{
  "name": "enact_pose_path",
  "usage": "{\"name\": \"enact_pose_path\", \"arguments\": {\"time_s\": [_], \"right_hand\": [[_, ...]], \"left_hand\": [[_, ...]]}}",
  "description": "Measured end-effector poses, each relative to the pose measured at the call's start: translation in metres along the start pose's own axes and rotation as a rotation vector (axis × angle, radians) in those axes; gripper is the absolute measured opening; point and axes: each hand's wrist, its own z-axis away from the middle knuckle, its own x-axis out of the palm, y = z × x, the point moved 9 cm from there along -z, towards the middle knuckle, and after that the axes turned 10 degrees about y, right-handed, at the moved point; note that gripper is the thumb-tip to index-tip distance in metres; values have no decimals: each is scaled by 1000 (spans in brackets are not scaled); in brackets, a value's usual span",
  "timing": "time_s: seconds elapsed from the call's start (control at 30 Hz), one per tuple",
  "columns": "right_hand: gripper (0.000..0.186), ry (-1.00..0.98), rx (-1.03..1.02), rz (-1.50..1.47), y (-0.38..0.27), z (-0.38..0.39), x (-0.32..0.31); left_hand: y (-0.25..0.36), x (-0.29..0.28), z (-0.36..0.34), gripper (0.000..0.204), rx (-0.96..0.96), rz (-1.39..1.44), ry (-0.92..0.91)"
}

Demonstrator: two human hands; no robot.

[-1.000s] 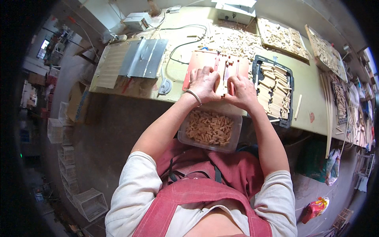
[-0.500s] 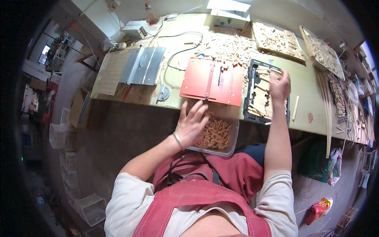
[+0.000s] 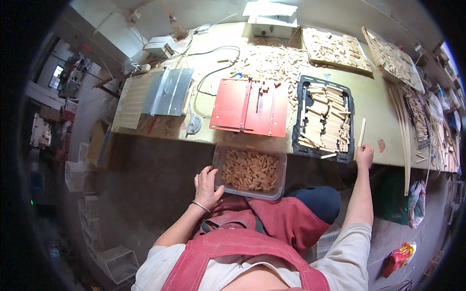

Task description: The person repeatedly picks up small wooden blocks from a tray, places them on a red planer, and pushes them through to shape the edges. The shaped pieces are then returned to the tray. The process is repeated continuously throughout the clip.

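Observation:
My left hand [image 3: 208,188] is at the left side of a clear plastic bin [image 3: 281,182], its fingers curled at the rim and its thumb near the front corner. The bin rests at my lap by the table's front edge and holds many small wooden blocks [image 3: 250,169]. At the table edge, right of the black tray [image 3: 299,116], my right hand [image 3: 365,156] is closed on the near end of a thin wooden strip [image 3: 362,131]. Wooden strips [image 3: 330,119] fill the tray in rows. Left of it lies a red slotted board [image 3: 230,104].
A grey metal plate [image 3: 170,92] and a dark cable [image 3: 218,70] lie on the left of the table [image 3: 378,111]. Loose blocks [image 3: 272,60] are strewn behind the red board. Block-filled trays [image 3: 335,51] stand at the back right. Long wooden strips [image 3: 403,140] overhang the front edge.
My right hand has moved from the black tray's far right corner to the strip beside it. My left hand has drawn back from over the bin to its left side.

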Motion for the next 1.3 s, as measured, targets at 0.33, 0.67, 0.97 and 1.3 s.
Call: {"name": "enact_pose_path", "arguments": {"time_s": [0.33,0.67,0.97,1.3], "right_hand": [[10,197,-73,-284,-5,-14,-28],[3,7,-990,-491,-311,96,-104],[4,39,-952,-346,-371,79,-61],[9,86,-570,-609,-326,80,-113]], "left_hand": [[-6,4,-4,71,-15,102,31],[-13,-1,-10,71,-30,134,58],[-36,-11,-16,61,-99,322,127],[6,-13,-114,14,-337,997,251]]}}
